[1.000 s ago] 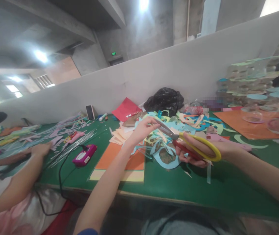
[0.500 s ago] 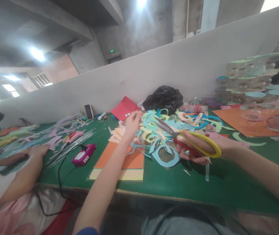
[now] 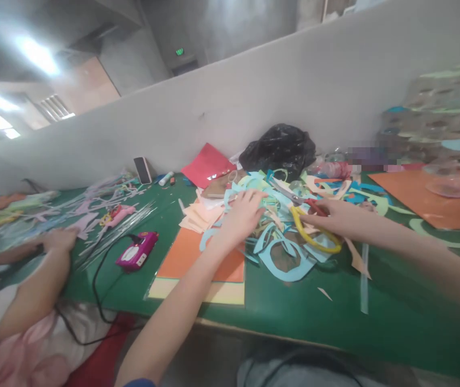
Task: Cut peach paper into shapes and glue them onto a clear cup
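My right hand (image 3: 337, 215) grips the scissors (image 3: 296, 200); whether my left hand (image 3: 242, 215) grips, I cannot tell. Cut scraps (image 3: 268, 263) are heaped, the orange sheet (image 3: 198, 259) looks uncut.

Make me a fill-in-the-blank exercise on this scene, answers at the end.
1. The right hand holds scissors with handles in red and ____.
2. The wearer's other hand, among the paper scraps, is the ____ one.
3. The bag behind the scraps is ____ in colour.

Missing words: yellow; left; black.
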`<state>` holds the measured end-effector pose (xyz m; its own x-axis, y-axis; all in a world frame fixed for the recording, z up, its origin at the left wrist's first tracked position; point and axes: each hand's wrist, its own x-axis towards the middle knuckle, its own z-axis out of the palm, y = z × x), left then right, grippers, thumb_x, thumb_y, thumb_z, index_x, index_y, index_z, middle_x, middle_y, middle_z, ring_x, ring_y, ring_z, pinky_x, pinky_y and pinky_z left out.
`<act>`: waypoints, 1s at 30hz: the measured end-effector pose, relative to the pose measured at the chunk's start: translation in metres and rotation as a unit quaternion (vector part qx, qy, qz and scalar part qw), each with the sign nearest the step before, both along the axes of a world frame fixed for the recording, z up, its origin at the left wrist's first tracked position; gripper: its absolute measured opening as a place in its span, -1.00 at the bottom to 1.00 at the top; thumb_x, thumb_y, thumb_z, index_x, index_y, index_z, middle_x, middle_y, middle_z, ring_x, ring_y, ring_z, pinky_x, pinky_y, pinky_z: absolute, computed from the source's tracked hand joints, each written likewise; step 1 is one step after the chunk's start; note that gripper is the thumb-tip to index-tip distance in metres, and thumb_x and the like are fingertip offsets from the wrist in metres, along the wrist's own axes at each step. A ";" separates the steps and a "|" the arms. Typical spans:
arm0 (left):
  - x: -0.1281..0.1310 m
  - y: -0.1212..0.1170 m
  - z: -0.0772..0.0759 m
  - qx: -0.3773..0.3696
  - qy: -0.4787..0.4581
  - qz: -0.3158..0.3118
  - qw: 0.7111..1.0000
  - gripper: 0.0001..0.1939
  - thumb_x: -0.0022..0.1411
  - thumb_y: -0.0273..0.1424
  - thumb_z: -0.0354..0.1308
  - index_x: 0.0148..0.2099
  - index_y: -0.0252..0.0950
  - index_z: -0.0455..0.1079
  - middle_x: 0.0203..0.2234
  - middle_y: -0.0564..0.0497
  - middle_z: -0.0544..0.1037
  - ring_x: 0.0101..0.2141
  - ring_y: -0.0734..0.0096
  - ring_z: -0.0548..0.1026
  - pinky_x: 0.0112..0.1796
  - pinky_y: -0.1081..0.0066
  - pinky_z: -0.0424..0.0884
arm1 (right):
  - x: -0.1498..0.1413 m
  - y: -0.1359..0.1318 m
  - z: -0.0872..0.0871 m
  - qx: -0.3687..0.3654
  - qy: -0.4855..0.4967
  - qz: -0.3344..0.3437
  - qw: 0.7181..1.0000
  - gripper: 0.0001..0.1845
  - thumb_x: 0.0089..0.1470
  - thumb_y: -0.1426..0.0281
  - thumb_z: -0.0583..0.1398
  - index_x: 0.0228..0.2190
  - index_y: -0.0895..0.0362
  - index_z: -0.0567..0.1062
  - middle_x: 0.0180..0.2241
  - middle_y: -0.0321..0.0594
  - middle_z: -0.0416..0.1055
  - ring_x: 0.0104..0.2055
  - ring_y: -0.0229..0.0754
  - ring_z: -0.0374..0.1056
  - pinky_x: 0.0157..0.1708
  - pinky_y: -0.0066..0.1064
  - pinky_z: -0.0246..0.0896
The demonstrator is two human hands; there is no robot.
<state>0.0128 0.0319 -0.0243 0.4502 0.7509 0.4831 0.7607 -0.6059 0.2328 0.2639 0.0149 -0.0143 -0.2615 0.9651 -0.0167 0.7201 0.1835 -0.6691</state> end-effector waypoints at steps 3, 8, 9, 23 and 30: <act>-0.005 -0.016 0.009 -0.003 0.080 0.035 0.996 -0.63 0.36 -0.46 -0.03 0.19 -0.22 0.25 0.09 -0.17 0.37 0.08 0.04 0.30 0.09 0.08 0.25 | -0.012 0.016 -0.011 0.076 -0.148 -0.015 0.986 -0.55 0.20 -0.02 0.12 -0.46 0.11 0.35 -0.57 -0.18 0.39 -0.56 -0.14 0.30 -0.57 -0.38 0.04; -0.049 -0.025 0.038 -0.047 0.143 0.109 0.983 -0.67 0.39 -0.30 -0.02 0.15 -0.20 0.30 0.03 -0.13 0.41 0.06 0.06 0.32 0.07 0.12 0.27 | -0.031 0.020 -0.015 0.161 -0.273 -0.001 0.949 -0.82 0.21 0.33 0.17 -0.39 0.17 0.39 -0.49 -0.05 0.44 -0.48 -0.06 0.38 -0.53 -0.37 0.04; -0.061 -0.023 0.042 -0.055 0.146 0.148 0.977 -0.66 0.39 -0.29 -0.04 0.15 -0.22 0.30 0.02 -0.14 0.42 0.06 0.06 0.32 0.08 0.12 0.26 | -0.033 0.018 -0.012 0.161 -0.284 0.005 0.945 -0.90 0.17 0.42 0.18 -0.39 0.19 0.40 -0.49 -0.05 0.44 -0.46 -0.04 0.39 -0.52 -0.37 0.05; -0.112 -0.003 0.003 -0.104 0.272 0.428 0.856 -0.47 0.39 -0.16 -0.12 0.21 -0.44 0.23 -0.04 -0.28 0.47 -0.05 -0.08 0.40 -0.13 0.16 0.34 | 0.007 -0.029 -0.019 0.478 -0.196 0.153 0.842 -0.63 0.26 0.60 -0.05 -0.22 0.17 0.53 -0.14 -0.04 0.50 -0.01 0.15 0.34 0.12 0.12 0.07; -0.120 -0.001 0.009 -0.028 0.343 0.438 0.830 -0.45 0.37 -0.06 -0.13 0.02 -0.47 0.35 -0.18 -0.26 0.42 -0.13 -0.08 0.35 -0.22 0.19 0.33 | 0.008 -0.034 -0.025 0.455 -0.148 0.142 0.866 -0.67 0.29 0.54 0.01 -0.13 0.12 0.54 0.00 -0.10 0.46 0.21 0.19 0.19 0.30 0.21 -0.18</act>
<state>-0.1072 0.0309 -0.0148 -0.1260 0.9482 0.2915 0.8687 0.2474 -0.4291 0.2719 -0.0189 -0.0394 -0.6048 0.5109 0.6108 0.6749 0.7360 0.0526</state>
